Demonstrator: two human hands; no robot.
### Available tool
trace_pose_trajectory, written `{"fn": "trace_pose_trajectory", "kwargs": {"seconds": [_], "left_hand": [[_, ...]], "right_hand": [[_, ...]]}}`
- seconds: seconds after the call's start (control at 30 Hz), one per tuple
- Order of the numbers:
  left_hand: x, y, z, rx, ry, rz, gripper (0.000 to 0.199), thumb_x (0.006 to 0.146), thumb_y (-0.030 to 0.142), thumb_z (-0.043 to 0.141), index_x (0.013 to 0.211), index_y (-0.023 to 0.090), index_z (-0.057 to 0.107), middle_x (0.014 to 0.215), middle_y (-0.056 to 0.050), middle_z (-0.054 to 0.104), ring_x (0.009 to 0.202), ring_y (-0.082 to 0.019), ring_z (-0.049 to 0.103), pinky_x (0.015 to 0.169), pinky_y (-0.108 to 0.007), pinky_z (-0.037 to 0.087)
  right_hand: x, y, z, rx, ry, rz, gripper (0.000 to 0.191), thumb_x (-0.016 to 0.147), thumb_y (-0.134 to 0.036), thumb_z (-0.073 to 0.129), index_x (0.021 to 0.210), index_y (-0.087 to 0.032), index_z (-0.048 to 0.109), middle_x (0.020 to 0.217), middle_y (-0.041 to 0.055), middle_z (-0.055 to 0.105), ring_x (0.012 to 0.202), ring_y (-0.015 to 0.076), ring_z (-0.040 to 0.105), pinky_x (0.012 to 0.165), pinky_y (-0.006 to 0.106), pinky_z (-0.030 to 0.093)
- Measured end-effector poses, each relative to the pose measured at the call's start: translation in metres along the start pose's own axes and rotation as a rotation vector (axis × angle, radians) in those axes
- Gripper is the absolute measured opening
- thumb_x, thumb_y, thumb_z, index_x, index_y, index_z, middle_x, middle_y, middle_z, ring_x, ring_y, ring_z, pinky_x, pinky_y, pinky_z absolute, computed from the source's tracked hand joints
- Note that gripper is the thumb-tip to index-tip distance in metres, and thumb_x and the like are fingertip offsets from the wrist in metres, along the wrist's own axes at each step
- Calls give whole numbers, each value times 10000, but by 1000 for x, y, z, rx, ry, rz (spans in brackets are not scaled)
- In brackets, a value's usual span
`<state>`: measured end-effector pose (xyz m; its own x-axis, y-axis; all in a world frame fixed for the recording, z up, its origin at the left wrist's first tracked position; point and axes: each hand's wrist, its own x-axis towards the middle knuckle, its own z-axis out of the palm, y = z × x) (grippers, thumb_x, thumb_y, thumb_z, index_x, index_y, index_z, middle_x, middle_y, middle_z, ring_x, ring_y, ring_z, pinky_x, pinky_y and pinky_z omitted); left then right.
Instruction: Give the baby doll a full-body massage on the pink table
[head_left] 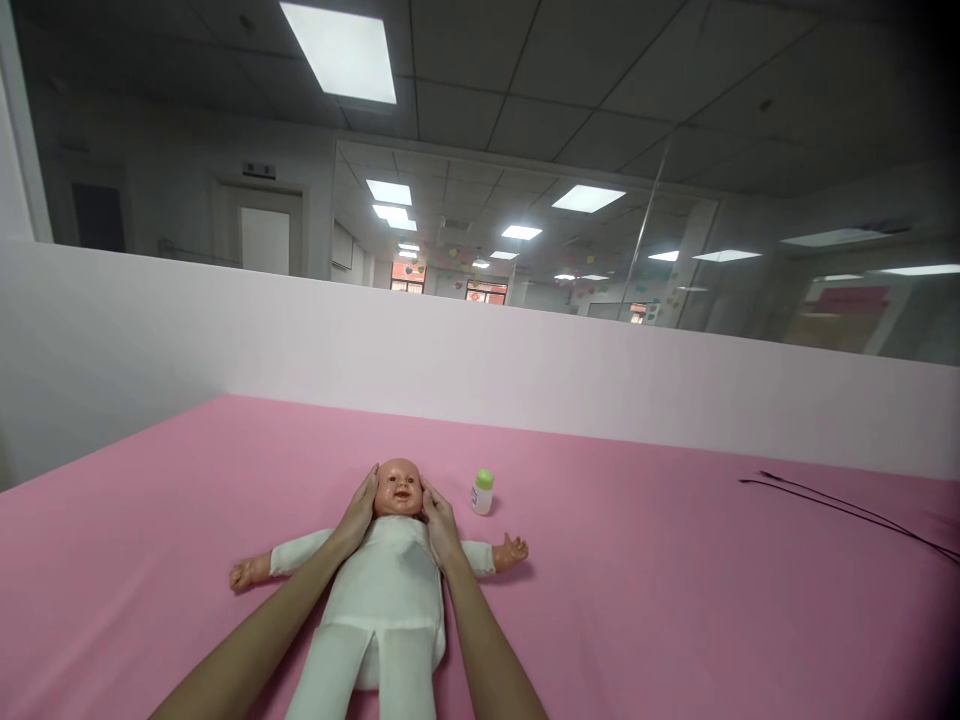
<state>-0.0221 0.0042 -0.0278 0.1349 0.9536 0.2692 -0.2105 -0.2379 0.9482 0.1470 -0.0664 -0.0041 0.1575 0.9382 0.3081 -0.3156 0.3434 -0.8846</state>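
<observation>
Left hand (358, 516) and right hand (442, 521) lie one on each side of the doll's head (400, 489), fingers nearly straight and pointing away from the person, neither one curled into a fist. Between them they cup the head at the temples and cheeks, leaving the face uncovered; from where I stand I can't tell how firmly they press, or whether any fingertips reach underneath.

To do this hold well, I'd say, the pressure should be light and equal on both sides, so the head sits straight in line with the body and doesn't roll. Flat fingers seem better than gripping ones, since the head looks smooth and could slip or twist under a one-sided push. Loose wrists would help too, because the forearms pass over the doll's outstretched arms and could drag on the sleeves.

As for the doll (390, 580), it lies face up on the pink sheet (637, 590), head between the hands, white body between the forearms, legs towards the person. Just beyond the right hand, off to its right and not touching it, stands a small bottle (482, 496) with a green cap.
</observation>
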Motion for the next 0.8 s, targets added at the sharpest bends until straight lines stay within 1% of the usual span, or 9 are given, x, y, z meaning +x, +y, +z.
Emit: {"fn": "trace_pose_trajectory", "kwargs": {"seconds": [0.1,0.17,0.27,0.33,0.43,0.53,0.63,0.7,0.8], "left_hand": [[-4,0,1,26,-1,15,916,921,824,470,1580,189,420,1720,-127,274,1604,-272,230,1329,-436,172],[-9,3,3,52,8,37,968,862,800,613,1593,201,403,1734,-123,236,1615,-286,186,1333,-429,148],[-18,9,7,120,17,100,1150,697,647,882,1618,198,359,1739,-133,218,1615,-316,175,1330,-420,173],[-22,13,8,138,8,116,1183,664,590,922,1621,193,352,1729,-147,246,1604,-330,217,1318,-426,215],[-25,18,7,104,-10,89,1157,694,606,893,1626,191,347,1729,-145,248,1602,-325,225,1313,-413,230],[-26,21,4,75,-41,42,1139,756,647,835,1649,189,298,1745,-125,196,1616,-301,181,1321,-399,199],[-25,22,1,54,-63,4,1098,804,683,776,1661,214,276,1756,-90,154,1626,-278,133,1331,-400,151],[-23,21,1,29,-66,5,1047,841,742,691,1651,204,305,1755,-90,159,1628,-270,119,1332,-399,134],[-22,20,3,19,-44,18,1014,872,805,577,1627,165,353,1745,-121,196,1626,-268,131,1333,-402,116]], "right_hand": [[-1,0,1,-35,17,-13,804,711,-753,806,1307,-217,739,1495,127,626,1506,342,450,1280,532,286],[-3,-3,3,-56,-7,-9,815,713,-685,849,1365,-218,701,1526,122,598,1493,334,470,1274,508,312],[-7,-8,7,-91,-38,-8,888,663,-546,937,1434,-216,644,1543,127,581,1455,328,518,1249,487,368],[-9,-11,9,-109,-33,-11,907,636,-506,958,1435,-214,642,1533,129,590,1442,327,533,1240,486,383],[-9,-13,9,-135,-21,-17,850,668,-559,924,1401,-213,670,1519,121,604,1463,325,509,1247,491,367],[-8,-12,8,-171,-3,-30,778,743,-687,822,1348,-210,711,1508,114,616,1486,320,482,1266,497,325],[-7,-10,6,-182,16,-50,766,792,-774,719,1315,-215,734,1505,114,619,1471,319,500,1271,502,310],[-6,-8,7,-168,23,-46,771,790,-778,718,1315,-214,734,1499,119,624,1461,323,511,1270,508,314],[-6,-5,8,-129,15,-28,800,733,-678,836,1358,-198,703,1513,135,609,1465,329,507,1262,499,339]]}}
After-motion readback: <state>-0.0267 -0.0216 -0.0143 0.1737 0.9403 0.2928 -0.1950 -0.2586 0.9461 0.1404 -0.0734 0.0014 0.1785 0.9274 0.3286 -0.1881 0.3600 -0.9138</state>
